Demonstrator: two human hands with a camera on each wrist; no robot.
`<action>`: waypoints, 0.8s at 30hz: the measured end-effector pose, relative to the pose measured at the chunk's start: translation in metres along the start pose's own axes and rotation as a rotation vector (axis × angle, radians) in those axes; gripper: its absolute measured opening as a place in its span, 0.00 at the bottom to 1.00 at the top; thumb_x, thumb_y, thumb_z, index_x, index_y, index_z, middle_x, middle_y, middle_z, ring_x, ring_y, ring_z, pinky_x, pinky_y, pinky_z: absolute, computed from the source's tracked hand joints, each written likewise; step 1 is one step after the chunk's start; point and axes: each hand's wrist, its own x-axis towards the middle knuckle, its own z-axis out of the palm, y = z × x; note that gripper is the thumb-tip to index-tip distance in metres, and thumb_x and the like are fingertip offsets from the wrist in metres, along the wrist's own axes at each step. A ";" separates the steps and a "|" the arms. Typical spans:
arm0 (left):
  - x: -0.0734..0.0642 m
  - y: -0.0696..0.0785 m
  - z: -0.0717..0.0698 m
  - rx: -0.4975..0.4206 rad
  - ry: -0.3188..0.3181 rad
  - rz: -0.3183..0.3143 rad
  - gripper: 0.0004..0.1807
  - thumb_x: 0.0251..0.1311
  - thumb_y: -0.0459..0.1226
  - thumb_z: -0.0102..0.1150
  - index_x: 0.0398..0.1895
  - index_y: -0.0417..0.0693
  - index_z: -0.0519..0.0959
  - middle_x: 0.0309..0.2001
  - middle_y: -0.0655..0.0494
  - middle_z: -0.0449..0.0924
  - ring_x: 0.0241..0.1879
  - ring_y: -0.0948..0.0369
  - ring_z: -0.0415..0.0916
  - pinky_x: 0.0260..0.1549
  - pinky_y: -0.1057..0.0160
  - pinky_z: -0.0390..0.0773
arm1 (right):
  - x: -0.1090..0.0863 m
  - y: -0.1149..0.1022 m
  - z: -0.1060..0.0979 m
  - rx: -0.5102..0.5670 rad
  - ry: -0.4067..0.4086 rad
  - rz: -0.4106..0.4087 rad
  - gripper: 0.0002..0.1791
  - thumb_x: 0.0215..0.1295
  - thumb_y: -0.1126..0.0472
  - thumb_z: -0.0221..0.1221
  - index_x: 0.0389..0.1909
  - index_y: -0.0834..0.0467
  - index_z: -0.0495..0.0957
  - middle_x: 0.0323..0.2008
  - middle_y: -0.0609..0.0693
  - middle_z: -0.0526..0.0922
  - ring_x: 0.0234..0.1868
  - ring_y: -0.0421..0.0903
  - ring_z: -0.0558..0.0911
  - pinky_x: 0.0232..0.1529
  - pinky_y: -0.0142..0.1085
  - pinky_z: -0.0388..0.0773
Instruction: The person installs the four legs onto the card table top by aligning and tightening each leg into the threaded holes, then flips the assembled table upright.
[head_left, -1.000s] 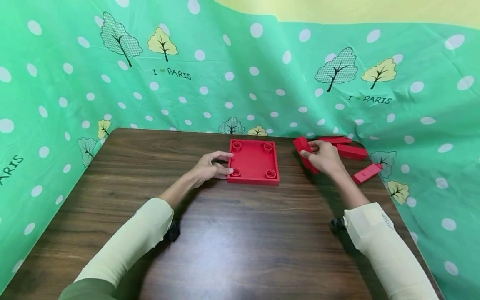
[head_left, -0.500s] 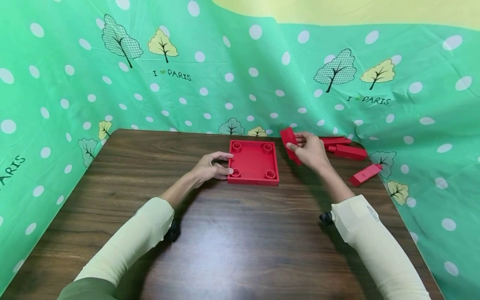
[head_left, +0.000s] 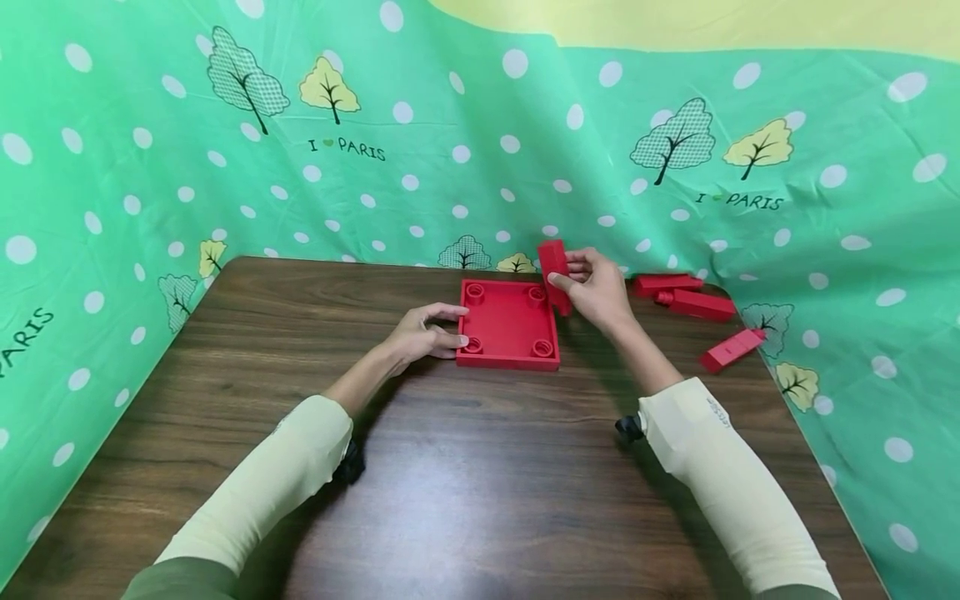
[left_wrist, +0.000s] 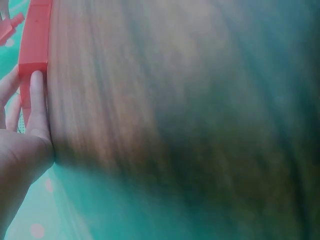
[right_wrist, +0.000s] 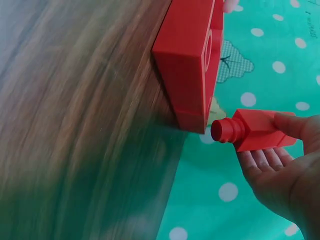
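A red square tabletop (head_left: 512, 323) lies underside up, with a raised rim and a round threaded socket at each corner. My left hand (head_left: 417, 333) grips its left edge, thumb and fingertips at the rim. In the left wrist view the thumb runs along the side of the tabletop (left_wrist: 36, 37). Between thumb and fingers, my right hand (head_left: 600, 292) holds a red block-shaped leg (head_left: 552, 257). The leg is tilted over the far right corner, overlapping the socket there. Its round threaded end (right_wrist: 226, 130) points toward the tabletop (right_wrist: 182, 80) in the right wrist view.
Three more red legs, a back leg (head_left: 662, 284), a middle leg (head_left: 699, 304) and a near leg (head_left: 732, 349), lie at the back right of the wooden table (head_left: 480, 475). A green dotted curtain (head_left: 420, 183) hangs along the table's far edge and sides.
My right hand has carried the leg leftward and up from beside the other legs to the tabletop's far right corner. The left hand and the tabletop have stayed in place.
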 end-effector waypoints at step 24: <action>0.000 0.002 0.002 -0.009 0.035 -0.036 0.34 0.64 0.25 0.78 0.74 0.50 0.84 0.75 0.46 0.82 0.44 0.62 0.92 0.46 0.56 0.97 | 0.018 -0.015 0.059 0.326 -0.114 0.030 0.29 0.77 0.61 0.70 0.72 0.65 0.71 0.65 0.63 0.83 0.65 0.57 0.87 0.72 0.45 0.87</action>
